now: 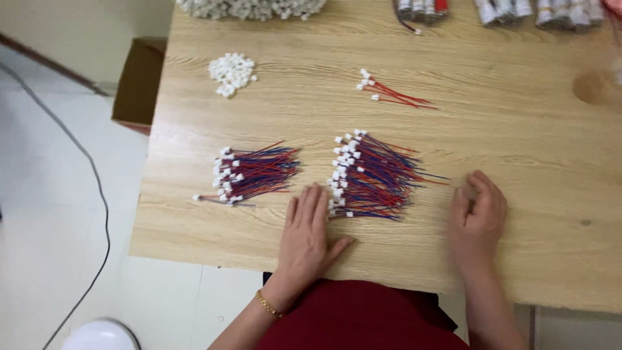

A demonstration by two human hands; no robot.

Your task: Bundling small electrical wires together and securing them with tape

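My left hand point(308, 233) lies flat on the wooden table point(518, 142), fingers spread, fingertips just left of a large pile of red and blue wires with white connectors point(372, 175). My right hand point(478, 217) rests on the table to the right of that pile, fingers loosely curled, a little blurred; it seems to hold nothing. A smaller pile of the same wires point(249, 174) lies to the left. A few red wires with connectors point(392, 93) lie farther back.
A heap of loose white connectors point(231, 72) sits at the back left, a bigger white heap point(253, 8) at the far edge. Bundled packs point(538, 10) line the far right edge. A cardboard box point(139, 81) and a cable point(97, 188) lie on the floor left.
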